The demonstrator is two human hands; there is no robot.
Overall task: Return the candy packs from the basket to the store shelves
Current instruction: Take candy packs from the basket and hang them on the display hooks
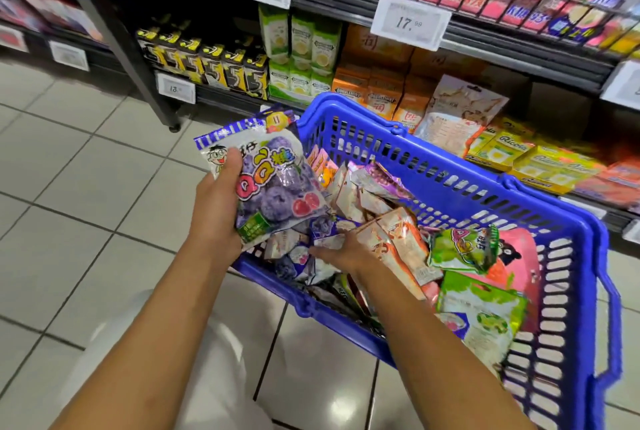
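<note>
a: open tiled floor [86,187] across the left half of the frame, free right up to the dark shelf post [114,31] at upper left.

b: blue basket [450,187] filling centre and right, its far rim just beside the lower shelves [519,59]; handles down along the rim.

a: left hand [218,208] at frame centre, raised over the basket's near-left corner, thumb across the front of a purple candy pack [273,180], fingers curled behind. clamped on it, pack upright and slightly tilted, more packs seemingly stacked behind.

b: right hand [343,251] lower, inside the basket, palm down, fingers reaching into the loose packs. curled round one or only resting on them, cannot tell.

a: remaining candy packs [398,239] heaped in the basket, purple ones near the hand, green ones [460,249] at right.

b: upper frame crowded: price tags [410,22], green and orange gum boxes [304,59], yellow lozenge boxes [519,156] at right edge.
</note>
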